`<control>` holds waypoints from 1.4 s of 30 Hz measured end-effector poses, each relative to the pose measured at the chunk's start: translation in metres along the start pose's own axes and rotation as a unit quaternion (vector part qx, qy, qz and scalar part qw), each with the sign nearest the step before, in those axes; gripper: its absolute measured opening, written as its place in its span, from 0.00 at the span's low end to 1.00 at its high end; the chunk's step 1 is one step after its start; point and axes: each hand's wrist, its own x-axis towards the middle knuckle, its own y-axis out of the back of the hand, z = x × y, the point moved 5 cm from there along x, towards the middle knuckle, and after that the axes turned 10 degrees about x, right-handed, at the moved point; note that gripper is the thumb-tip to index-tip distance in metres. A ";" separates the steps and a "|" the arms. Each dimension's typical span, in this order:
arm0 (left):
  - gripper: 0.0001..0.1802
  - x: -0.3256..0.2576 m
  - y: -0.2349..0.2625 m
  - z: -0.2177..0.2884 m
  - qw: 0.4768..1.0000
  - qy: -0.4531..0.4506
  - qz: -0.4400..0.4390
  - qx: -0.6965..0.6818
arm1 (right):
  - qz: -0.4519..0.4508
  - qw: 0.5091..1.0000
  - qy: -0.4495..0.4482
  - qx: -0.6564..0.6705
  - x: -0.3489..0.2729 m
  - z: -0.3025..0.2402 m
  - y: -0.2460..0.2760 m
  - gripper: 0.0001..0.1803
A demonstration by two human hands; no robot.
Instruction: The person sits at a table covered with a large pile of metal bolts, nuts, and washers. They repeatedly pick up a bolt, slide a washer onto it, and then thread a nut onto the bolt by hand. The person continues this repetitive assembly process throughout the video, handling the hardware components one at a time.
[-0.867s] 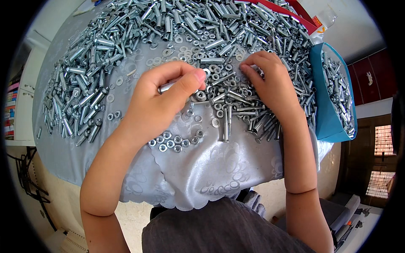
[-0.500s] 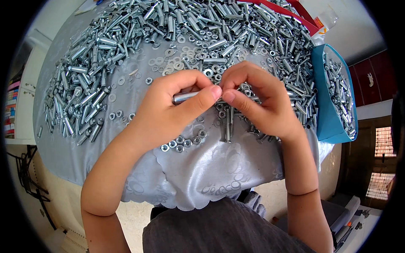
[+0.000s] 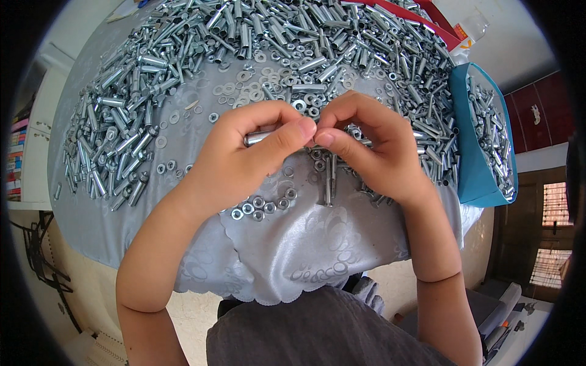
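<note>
My left hand (image 3: 253, 152) is closed around a shiny metal bolt sleeve (image 3: 256, 138), which lies level between thumb and fingers with its left end sticking out. Thumb and fingertips of my right hand (image 3: 373, 146) pinch together at the sleeve's other end, touching the left fingertips. Whatever small part they grip there is hidden. Below my left hand, several loose nuts (image 3: 258, 203) sit in a cluster on the grey tablecloth (image 3: 293, 244). Two long bolts (image 3: 330, 180) lie side by side between my hands, and flat washers (image 3: 250, 91) are scattered just beyond them.
A broad heap of metal sleeves and bolts (image 3: 244, 30) arcs across the far side of the table. More are piled at the left (image 3: 113, 134). At the right edge stands a blue container (image 3: 473, 183) full of bolts, with a red tray (image 3: 448, 33) behind it.
Both hands have shifted very slightly to the left with the sleeve, fingertips still together. The view has moved a little; the parts on the table lie as before.
</note>
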 end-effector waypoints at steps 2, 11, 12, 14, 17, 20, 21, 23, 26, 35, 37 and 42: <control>0.13 0.001 0.000 -0.003 1.000 0.001 0.015 -0.005 | 0.001 1.000 0.014 -0.019 0.000 -0.001 -0.001 0.08; 0.15 0.001 0.000 -0.003 1.000 0.014 0.002 -0.008 | 0.011 0.998 0.045 -0.034 0.000 -0.001 -0.004 0.08; 0.15 0.001 0.000 -0.003 1.000 0.017 -0.003 0.000 | 0.006 0.997 0.051 -0.051 0.000 -0.002 -0.004 0.09; 0.14 0.001 -0.001 -0.001 0.999 0.011 -0.007 0.031 | -0.001 0.996 0.059 -0.069 0.000 -0.005 -0.003 0.09; 0.14 0.002 -0.003 0.000 0.999 -0.010 -0.011 0.053 | -0.009 0.996 0.060 -0.066 0.000 -0.006 -0.003 0.09; 0.14 0.002 -0.004 0.000 0.997 -0.026 -0.015 0.067 | -0.015 0.997 0.055 -0.053 0.000 -0.005 -0.003 0.09; 0.15 0.001 -0.004 0.001 0.997 -0.029 -0.016 0.073 | -0.018 0.997 0.053 -0.051 0.000 -0.006 -0.003 0.09; 0.14 0.001 -0.005 0.000 0.998 0.006 -0.020 0.051 | -0.025 0.996 0.055 -0.059 0.000 -0.008 -0.004 0.09; 0.13 0.001 -0.005 -0.001 0.999 0.026 -0.032 0.031 | -0.037 0.994 0.062 -0.077 0.000 -0.011 -0.005 0.09; 0.12 0.001 -0.002 -0.007 0.999 0.037 -0.025 -0.002 | -0.018 0.991 0.062 -0.120 0.001 -0.015 0.001 0.10; 0.11 0.000 -0.002 -0.007 0.999 0.039 -0.015 0.001 | 0.037 0.984 0.037 -0.171 0.003 -0.015 0.014 0.11; 0.08 0.002 -0.003 -0.006 0.998 0.030 -0.038 -0.042 | 0.145 0.901 -0.015 -0.409 0.000 -0.004 0.061 0.11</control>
